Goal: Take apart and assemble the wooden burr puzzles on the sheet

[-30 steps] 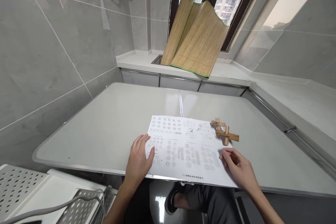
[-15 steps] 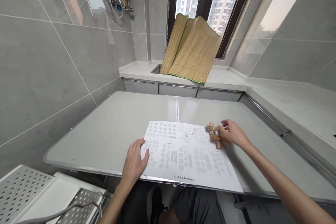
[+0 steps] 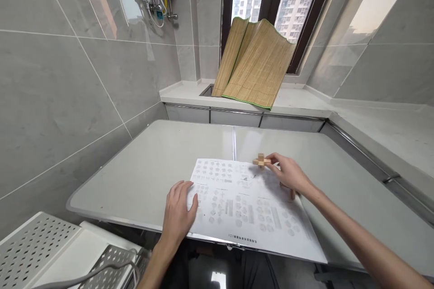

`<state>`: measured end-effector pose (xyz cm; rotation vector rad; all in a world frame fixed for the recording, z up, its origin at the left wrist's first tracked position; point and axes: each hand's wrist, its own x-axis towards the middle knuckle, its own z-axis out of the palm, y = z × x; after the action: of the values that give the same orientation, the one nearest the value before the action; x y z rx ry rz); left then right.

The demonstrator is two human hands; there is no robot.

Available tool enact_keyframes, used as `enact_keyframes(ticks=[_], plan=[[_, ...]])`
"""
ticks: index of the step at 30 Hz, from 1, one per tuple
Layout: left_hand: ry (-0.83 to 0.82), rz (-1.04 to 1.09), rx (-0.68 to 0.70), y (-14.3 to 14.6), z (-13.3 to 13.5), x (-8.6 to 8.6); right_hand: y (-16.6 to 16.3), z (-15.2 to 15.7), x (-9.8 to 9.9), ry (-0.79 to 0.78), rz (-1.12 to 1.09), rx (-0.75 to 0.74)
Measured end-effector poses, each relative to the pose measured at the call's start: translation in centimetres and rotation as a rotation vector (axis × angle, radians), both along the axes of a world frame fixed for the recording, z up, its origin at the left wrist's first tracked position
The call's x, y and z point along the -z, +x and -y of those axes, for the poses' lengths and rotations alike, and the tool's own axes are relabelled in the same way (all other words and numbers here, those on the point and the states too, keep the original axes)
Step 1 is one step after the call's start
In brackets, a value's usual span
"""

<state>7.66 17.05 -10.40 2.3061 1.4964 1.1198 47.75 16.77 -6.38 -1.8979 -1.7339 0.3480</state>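
Note:
A printed paper sheet (image 3: 230,230) with rows of small grey diagrams lies at the table's front edge. My left hand (image 3: 179,210) rests flat on its left edge, thumb apart from the fingers. Above the sheet's back edge, my right hand (image 3: 288,172) pinches one end of a small wooden interlocking puzzle (image 3: 261,161) made of crossed bars. A second wooden puzzle piece (image 3: 292,194) sits on the sheet's right side, below my right wrist and mostly hidden by the hand.
The pale folding table (image 3: 135,167) has a seam down its middle. Behind it, a bamboo mat (image 3: 259,67) leans by the window on a white counter (image 3: 186,92). A white perforated rack (image 3: 37,239) with a grey hose stands at the lower left.
My right hand has moved left, drawing one wooden puzzle away from the other, which stays behind on the right. My left hand keeps its place on the sheet. The view has shifted slightly.

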Motion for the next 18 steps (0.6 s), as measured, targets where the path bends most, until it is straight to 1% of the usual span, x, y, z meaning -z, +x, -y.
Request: enact_keyframes(ticks=[2, 5, 7, 9, 11, 12, 14, 16, 18], plan=[[-0.114, 0.112, 0.104, 2.1, -0.1, -1.3, -3.1, 0.5, -0.1, 0.064, -0.203, -0.1], [-0.422, 0.332, 0.288, 5.8, -1.2, -2.6, -7.3, 0.8, 0.7, 0.067, -0.497, -0.199], [-0.571, 0.484, 0.372, 7.8, -2.5, -2.8, -9.4, 0.6, 1.7, 0.041, -0.67, -0.241], [-0.679, 0.576, 0.477, 9.0, -3.8, -2.7, -10.8, 0.2, 2.8, 0.032, -0.794, -0.265], [-0.733, 0.634, 0.568, 9.5, -4.8, -2.5, -11.6, -0.3, 3.6, 0.031, -0.877, -0.272], [-0.741, 0.655, 0.585, 9.5, -5.2, -2.4, -11.9, -0.6, 3.8, 0.024, -0.91, -0.278], [-0.742, 0.676, 0.567, 9.2, -5.9, -2.2, -12.2, -1.0, 3.9, -0.019, -0.965, -0.327], [-0.747, 0.67, 0.547, 8.8, -6.5, -2.1, -12.3, -1.3, 3.7, -0.11, -1.025, -0.425], [-0.77, 0.655, 0.579, 8.4, -7.2, -1.9, -12.2, -1.5, 3.7, -0.229, -1.118, -0.51]])
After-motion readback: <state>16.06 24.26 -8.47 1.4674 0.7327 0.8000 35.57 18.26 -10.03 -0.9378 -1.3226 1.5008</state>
